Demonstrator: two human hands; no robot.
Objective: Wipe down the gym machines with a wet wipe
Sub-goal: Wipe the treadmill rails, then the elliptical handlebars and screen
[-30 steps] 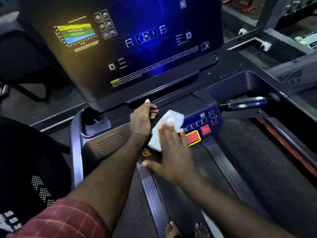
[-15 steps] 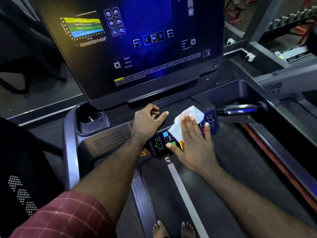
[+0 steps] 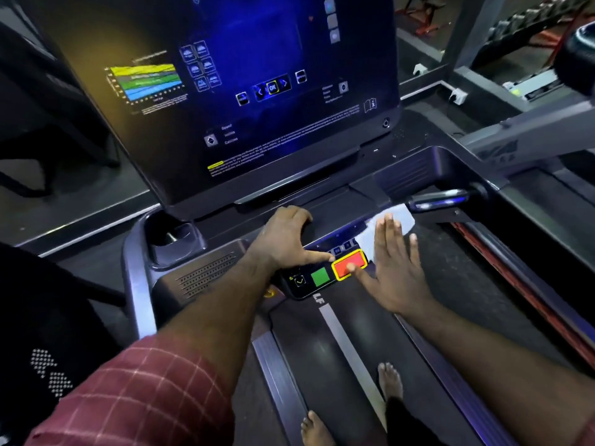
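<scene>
at the left of the frame a cup holder point(image 3: 174, 239) sits in the treadmill's frame, with a speaker grille point(image 3: 206, 278) below it. the dark console screen point(image 3: 257, 91) fills the upper centre. below it the left hand point(image 3: 283, 239) grips the control panel point(image 3: 299, 284), fingers curled over its top edge and thumb stretched along its front. the right hand point(image 3: 396, 268) lies flat with its fingers straight and spread. its thumb touches the red button point(image 3: 349, 267), and its fingertips press the wet wipe point(image 3: 402, 217) onto the panel's right end, just below the handle grip point(image 3: 441, 199).
</scene>
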